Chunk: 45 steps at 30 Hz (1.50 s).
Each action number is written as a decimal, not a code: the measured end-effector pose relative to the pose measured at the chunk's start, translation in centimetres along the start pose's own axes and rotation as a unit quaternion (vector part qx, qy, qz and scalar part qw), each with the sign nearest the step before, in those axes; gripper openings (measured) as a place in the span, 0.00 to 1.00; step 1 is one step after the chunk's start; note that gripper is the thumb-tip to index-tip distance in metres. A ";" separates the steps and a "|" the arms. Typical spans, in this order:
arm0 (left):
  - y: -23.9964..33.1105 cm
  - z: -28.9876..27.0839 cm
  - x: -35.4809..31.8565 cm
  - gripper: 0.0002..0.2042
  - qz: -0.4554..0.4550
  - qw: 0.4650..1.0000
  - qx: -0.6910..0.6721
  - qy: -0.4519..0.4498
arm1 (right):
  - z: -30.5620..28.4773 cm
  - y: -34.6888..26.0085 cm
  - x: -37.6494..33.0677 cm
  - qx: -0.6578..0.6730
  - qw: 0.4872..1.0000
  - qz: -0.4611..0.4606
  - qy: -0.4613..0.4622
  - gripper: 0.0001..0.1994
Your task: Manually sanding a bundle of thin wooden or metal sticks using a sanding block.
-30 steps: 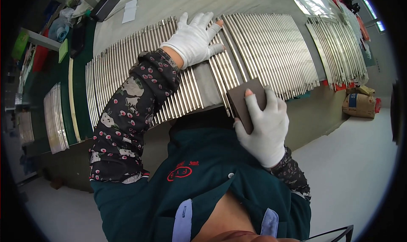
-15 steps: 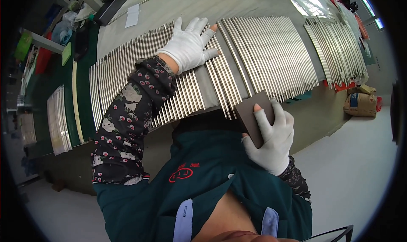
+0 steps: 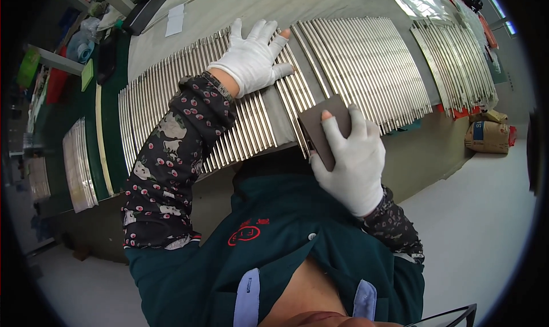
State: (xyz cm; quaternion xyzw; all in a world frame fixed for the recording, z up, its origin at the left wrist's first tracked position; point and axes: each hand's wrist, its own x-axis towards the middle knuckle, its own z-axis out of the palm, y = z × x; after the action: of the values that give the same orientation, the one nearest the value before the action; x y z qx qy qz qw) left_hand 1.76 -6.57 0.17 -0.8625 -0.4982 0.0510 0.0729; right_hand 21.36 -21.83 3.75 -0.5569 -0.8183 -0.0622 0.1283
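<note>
- Leftmost, at the frame's left edge, a small stack of metal strips (image 3: 77, 167) lies on the green bench (image 3: 111, 172).
- Left of centre, the left hand (image 3: 251, 58), white-gloved, lies flat with fingers spread on the metal rods (image 3: 171, 104).
- Centre, one rod (image 3: 294, 118) lies in the gap between rod groups.
- Just right, the right hand (image 3: 349, 158) grips a dark sanding pad (image 3: 323, 124), pressing it against that rod's near end.
- Right, more rods (image 3: 372, 64) fill the table.

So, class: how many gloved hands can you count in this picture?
2. The left hand lies flat on the metal rods; the right hand holds a dark sanding pad at the rods' near ends.
</note>
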 end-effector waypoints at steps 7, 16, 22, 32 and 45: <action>0.3 0.7 0.5 0.34 0.004 1.000 -0.023 0.017 | -1.7 1.4 -3.5 0.046 0.999 -0.008 -0.021 0.34; 1.0 0.8 0.4 0.38 0.003 0.998 -0.037 0.046 | -1.3 1.5 -3.6 0.048 0.998 0.034 0.034 0.33; 0.6 0.3 -0.3 0.37 -0.005 0.999 -0.044 0.015 | -0.7 0.9 -2.8 0.058 0.997 0.019 0.041 0.34; 0.3 0.4 -0.9 0.37 0.000 0.998 -0.051 0.028 | 1.3 -1.8 3.6 -0.011 1.000 -0.001 0.019 0.29; -0.1 1.0 -0.9 0.38 0.005 0.998 -0.044 0.044 | -0.9 -0.7 0.4 0.024 0.999 -0.026 -0.011 0.29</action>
State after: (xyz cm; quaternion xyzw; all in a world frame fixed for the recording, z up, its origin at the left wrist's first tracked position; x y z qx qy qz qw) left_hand 1.09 -7.23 -0.76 -0.8689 -0.4918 -0.0087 0.0561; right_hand 20.73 -21.98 4.78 -0.5331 -0.8349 -0.0397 0.1309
